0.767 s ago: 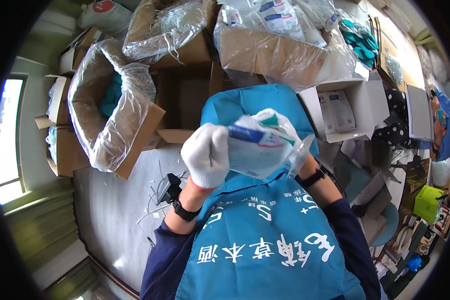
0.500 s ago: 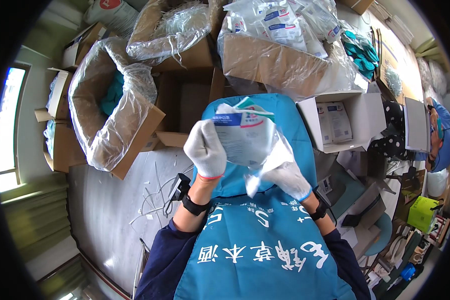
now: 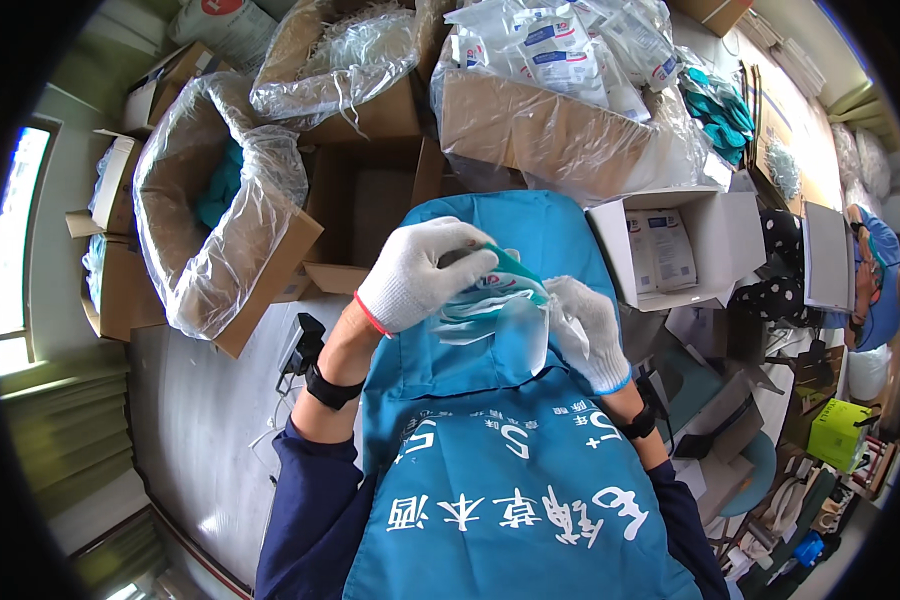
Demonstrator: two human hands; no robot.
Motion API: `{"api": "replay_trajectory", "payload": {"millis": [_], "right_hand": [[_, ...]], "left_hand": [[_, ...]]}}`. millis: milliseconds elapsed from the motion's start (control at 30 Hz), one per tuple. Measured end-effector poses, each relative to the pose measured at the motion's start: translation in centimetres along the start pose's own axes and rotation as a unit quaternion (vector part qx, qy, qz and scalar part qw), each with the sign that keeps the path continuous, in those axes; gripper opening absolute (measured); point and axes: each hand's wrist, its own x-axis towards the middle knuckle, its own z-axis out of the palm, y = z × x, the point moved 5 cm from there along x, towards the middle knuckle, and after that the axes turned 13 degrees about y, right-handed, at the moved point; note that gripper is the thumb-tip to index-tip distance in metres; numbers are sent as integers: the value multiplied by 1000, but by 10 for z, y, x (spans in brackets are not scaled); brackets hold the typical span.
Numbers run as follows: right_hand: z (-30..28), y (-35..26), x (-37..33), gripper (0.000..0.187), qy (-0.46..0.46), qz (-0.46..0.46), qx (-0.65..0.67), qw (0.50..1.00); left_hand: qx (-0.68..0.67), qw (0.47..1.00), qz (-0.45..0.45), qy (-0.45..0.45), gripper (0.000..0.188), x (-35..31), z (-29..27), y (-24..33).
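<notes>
In front of my apron, my left hand (image 3: 422, 276), in a white knit glove with a red cuff, pinches a strip of thin teal material (image 3: 513, 264) at the mouth of a printed white plastic packet (image 3: 490, 305). The packet hangs crumpled and partly blurred between both hands. My right hand (image 3: 590, 335), gloved in white with a blue cuff, has its fingers closed on the packet's right side. How much teal material sits inside the packet cannot be seen.
A white box (image 3: 740, 240) with upright packets stands to the right. Beyond, a plastic-lined carton (image 3: 545, 125) is heaped with packets. At left, another lined carton (image 3: 270, 265) holds teal material; an open brown carton (image 3: 420, 180) stands beside it. Someone in blue works at far right.
My left hand has moved from the packet's left edge up over its top, onto the teal strip. The packet has gone from spread flat to crumpled and tilted.
</notes>
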Motion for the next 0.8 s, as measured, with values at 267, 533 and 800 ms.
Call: {"api": "replay_trajectory", "payload": {"millis": [267,533,800], "right_hand": [[-6,2,-1,17,34,4,-12,999],[-11,18,-3,19,56,24,-43,997],[-5,25,-5,20,33,100,42,994]], "left_hand": [[0,934,142,327,15,-2,-52,5],[18,969,106,221,28,-19,-71,19],[115,980,162,9,26,-23,20,-2]]}}
